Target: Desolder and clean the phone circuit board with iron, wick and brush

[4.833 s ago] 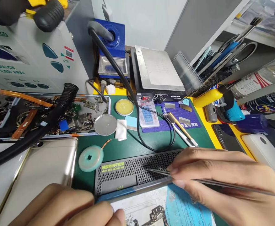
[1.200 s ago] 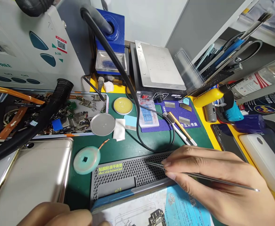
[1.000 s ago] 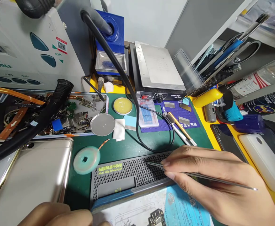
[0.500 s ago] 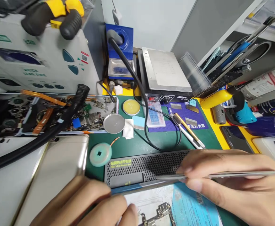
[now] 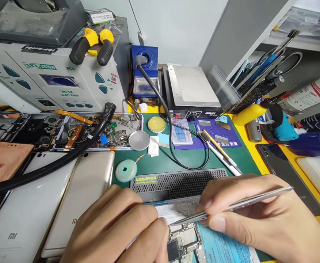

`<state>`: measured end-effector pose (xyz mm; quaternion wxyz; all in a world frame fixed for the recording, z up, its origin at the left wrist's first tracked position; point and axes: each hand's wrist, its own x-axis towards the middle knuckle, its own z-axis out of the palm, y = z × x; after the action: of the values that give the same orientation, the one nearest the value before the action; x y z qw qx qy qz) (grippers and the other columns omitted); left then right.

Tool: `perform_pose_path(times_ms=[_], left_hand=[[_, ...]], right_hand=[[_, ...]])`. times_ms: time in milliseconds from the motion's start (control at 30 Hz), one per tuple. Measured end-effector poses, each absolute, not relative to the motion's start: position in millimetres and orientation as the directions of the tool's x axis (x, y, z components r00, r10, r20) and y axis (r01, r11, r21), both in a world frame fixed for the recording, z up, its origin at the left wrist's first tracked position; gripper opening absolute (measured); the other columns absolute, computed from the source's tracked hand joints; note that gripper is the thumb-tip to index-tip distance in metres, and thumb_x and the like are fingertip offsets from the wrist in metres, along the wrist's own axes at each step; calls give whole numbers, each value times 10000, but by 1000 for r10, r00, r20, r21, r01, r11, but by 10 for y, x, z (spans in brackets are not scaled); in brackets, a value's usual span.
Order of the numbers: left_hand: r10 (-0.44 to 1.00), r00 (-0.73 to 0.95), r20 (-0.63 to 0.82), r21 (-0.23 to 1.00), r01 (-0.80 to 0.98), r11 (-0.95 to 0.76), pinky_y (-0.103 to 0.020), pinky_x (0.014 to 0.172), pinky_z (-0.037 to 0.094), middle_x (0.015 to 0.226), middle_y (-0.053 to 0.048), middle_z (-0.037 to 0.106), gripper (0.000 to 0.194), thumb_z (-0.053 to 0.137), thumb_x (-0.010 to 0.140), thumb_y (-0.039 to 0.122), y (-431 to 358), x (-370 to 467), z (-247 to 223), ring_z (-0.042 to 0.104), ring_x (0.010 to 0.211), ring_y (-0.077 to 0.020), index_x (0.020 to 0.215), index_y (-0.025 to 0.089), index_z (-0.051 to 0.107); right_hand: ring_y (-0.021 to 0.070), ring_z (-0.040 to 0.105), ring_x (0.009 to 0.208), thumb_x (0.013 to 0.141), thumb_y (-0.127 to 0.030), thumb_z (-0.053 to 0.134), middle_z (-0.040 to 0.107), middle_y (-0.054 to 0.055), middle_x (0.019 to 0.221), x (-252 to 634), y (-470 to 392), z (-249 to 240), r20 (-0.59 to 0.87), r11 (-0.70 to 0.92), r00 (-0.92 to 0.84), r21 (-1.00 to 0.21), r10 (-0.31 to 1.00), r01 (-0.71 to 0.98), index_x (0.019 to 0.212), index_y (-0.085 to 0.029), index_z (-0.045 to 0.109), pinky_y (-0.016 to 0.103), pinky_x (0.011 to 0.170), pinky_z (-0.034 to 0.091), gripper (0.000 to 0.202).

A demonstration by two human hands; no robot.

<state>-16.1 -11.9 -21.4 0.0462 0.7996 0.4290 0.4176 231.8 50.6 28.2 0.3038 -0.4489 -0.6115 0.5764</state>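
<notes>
A phone circuit board point(image 5: 186, 237) lies on a blue and white printed sheet point(image 5: 223, 241) at the bottom centre. My right hand point(image 5: 239, 215) is closed in a pinch on metal tweezers point(image 5: 247, 201), slanting down to the left. Their tips reach the board's upper left edge, close beside my left fingertips. Curled fingers of my left hand point(image 5: 127, 226) press together at the board's left side; what lies between them is hidden. Behind both hands is a dark perforated anti-slip pad point(image 5: 182, 182).
At the left lie several phones point(image 5: 83, 197), below a tray of parts point(image 5: 121, 146) and a hot-air station point(image 5: 61, 80) with its black hose point(image 5: 94, 135). A heating plate point(image 5: 194, 87) and soldering iron stand point(image 5: 145, 62) stand behind. The iron's cable point(image 5: 173, 153) loops over the green mat point(image 5: 160, 164).
The view has shifted, showing more on the left and more of the circuit board. My right hand tilted the tweezers, bringing their tips down to the board near my left fingers.
</notes>
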Motion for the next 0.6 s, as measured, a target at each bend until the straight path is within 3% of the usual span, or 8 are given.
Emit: perform_pose_path(times_ms=[100, 600], left_hand=[[726, 264, 634, 441, 648, -621, -386, 683, 466, 760, 1, 699, 262, 637, 816, -30, -95, -134, -213, 606, 705, -184, 919, 202, 703], [720, 249, 647, 423, 669, -611, -392, 672, 457, 747, 4, 682, 225, 623, 857, 2, -111, -103, -221, 604, 673, -181, 898, 213, 689]], right_hand=[[169, 773, 592, 722, -290, 1002, 852, -22, 746, 2322, 501, 263, -155, -81, -400, -977, 904, 195, 815, -391, 928, 153, 557, 626, 156], [162, 777, 609, 735, -236, 974, 854, -38, 757, 2336, 491, 231, -167, -87, -421, -975, 892, 202, 856, -414, 926, 156, 568, 624, 220]])
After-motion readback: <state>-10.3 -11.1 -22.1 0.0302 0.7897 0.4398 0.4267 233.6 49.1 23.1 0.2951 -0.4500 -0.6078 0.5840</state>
